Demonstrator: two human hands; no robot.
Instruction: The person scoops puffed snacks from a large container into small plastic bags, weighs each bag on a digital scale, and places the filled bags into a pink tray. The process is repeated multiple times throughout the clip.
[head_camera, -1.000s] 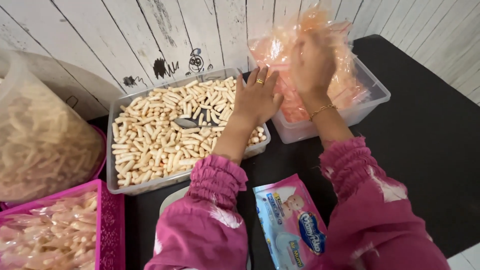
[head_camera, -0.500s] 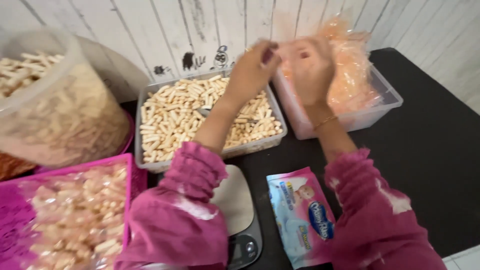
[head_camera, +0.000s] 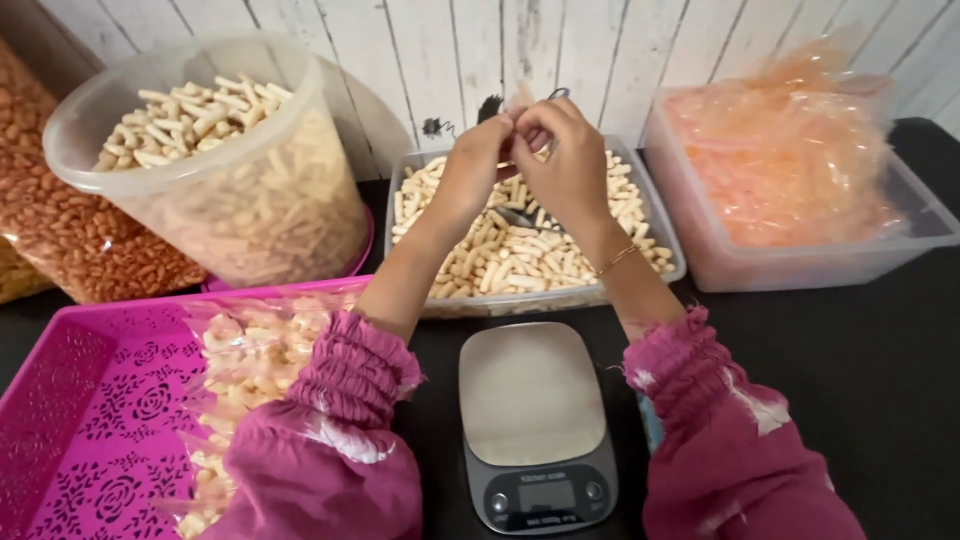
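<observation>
I saw a thin, clear plastic bag (head_camera: 522, 100), barely visible, pinched between my left hand (head_camera: 478, 150) and right hand (head_camera: 565, 155). It hung crumpled above the far edge of the clear tray (head_camera: 660, 235) of pale stick snacks (head_camera: 520, 255).

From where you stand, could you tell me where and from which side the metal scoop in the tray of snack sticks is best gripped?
Grip the scoop by whatever end sticks up out of the snack sticks, coming from above. It lies half buried in the clear tray, directly under both hands, so the tray's walls block any sideways approach. I cannot tell which end is the handle.
</observation>
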